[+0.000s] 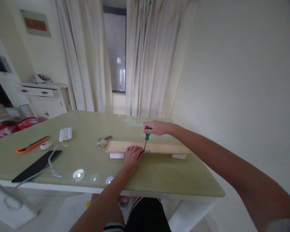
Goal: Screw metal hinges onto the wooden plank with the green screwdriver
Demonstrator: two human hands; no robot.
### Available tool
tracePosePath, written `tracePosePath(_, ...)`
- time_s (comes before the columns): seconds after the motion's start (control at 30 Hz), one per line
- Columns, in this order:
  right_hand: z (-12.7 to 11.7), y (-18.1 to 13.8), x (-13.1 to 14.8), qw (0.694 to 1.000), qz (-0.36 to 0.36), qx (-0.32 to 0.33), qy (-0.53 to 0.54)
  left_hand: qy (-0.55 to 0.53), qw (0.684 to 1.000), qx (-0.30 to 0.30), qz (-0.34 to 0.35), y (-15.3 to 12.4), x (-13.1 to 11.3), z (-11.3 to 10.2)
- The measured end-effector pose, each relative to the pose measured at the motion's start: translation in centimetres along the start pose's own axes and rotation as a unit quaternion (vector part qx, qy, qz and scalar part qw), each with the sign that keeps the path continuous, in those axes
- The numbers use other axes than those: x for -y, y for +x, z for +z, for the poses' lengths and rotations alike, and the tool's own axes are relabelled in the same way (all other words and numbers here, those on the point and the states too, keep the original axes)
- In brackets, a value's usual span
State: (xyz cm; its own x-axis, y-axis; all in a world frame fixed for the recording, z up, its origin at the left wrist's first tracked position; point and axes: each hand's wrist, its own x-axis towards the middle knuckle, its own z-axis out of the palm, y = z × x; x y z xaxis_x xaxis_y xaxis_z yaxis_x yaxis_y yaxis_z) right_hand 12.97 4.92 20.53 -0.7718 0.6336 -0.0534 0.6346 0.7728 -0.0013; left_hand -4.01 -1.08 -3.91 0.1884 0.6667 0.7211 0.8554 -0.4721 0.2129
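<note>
A pale wooden board (169, 148) lies across two white blocks on the table, one block (117, 155) near its left end and another block (178, 156) near its right. My right hand (157, 127) is closed around the green handle of a screwdriver (147, 135), held nearly upright. Its tip meets the board's near edge beside a small metal piece (147, 151) that looks like a hinge. My left hand (133, 156) grips the board's near edge just left of the tip, fingers on top. Whether those fingers also hold a screw is too small to tell.
Small metal parts (104, 140) lie beyond the board's left end. Further left on the glossy table (87, 125) are a white box-like device (65, 134), an orange utility knife (32, 144), a white mouse-like object (46, 145), a black flat slab (36, 166) and a white cable (52, 164).
</note>
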Motion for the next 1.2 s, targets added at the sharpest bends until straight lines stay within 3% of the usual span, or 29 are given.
tracePosePath(0.2,0.6,0.9,-0.2,0.996,0.081,-0.028,-0.041,0.007,1.0,-0.001,-0.001,0.0,0.1,0.0)
tracePosePath(0.43,-0.3,1.3,1.4,0.999,-0.001,0.015,-0.039,-0.003,1.0,-0.007,0.005,-0.1,0.3,0.1)
tracePosePath(0.6,-0.5,1.2,2.2,0.994,0.089,-0.004,-0.065,-0.009,1.0,-0.003,0.006,-0.1,0.4,0.0)
tracePosePath(0.8,-1.1,1.1,2.5,0.998,0.02,0.03,-0.055,-0.008,1.0,-0.005,0.005,-0.1,0.5,0.1)
tracePosePath(1.0,-0.9,0.9,2.6,0.992,0.097,-0.004,-0.084,-0.007,1.0,-0.003,0.002,-0.1,0.3,-0.2)
tracePosePath(1.2,-1.1,0.5,2.1,0.997,-0.004,0.03,-0.068,-0.003,1.0,-0.001,0.0,-0.1,0.4,0.0)
